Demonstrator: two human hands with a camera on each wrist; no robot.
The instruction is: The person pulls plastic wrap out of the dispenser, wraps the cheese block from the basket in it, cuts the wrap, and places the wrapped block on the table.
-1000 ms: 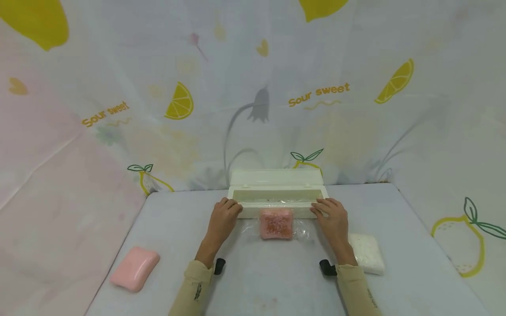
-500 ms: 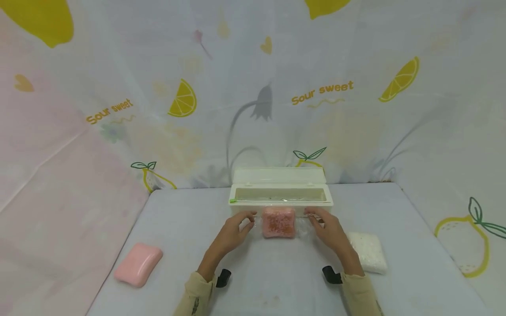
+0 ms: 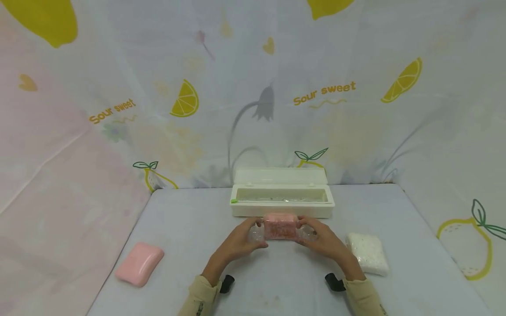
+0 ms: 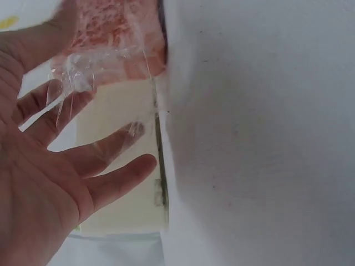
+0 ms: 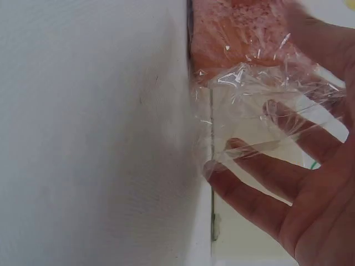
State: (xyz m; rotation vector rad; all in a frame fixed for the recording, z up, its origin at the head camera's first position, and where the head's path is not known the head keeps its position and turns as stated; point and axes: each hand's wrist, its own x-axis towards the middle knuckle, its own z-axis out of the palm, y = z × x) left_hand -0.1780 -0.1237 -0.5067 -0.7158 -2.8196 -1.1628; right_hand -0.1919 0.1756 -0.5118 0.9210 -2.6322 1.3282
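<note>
Between the two hands a pink block [image 3: 280,227] with a grainy, reddish face stands tilted, its kind not clear. Clear plastic wrap [image 4: 83,72] covers it and juts out loosely at both ends. The left hand [image 3: 237,240] holds the block's left end, thumb at its edge, other fingers spread behind the film. At the right end the right hand [image 3: 322,241] holds it likewise, film [image 5: 238,83] draped over its fingers. Just behind stands a long white plastic-wrap dispenser [image 3: 282,210], lid raised, a small green piece at its left.
A pink rounded block [image 3: 139,264] lies to the left on the pale table [image 3: 276,285]. On the right, beside the right forearm, is a white block [image 3: 368,253]. A lemon-print cloth [image 3: 221,140] rises behind the table.
Both hands have come off the dispenser's front, moved down to the wrapped pink block and taken its ends. The block has tilted and shifted slightly toward the person, away from the dispenser.
</note>
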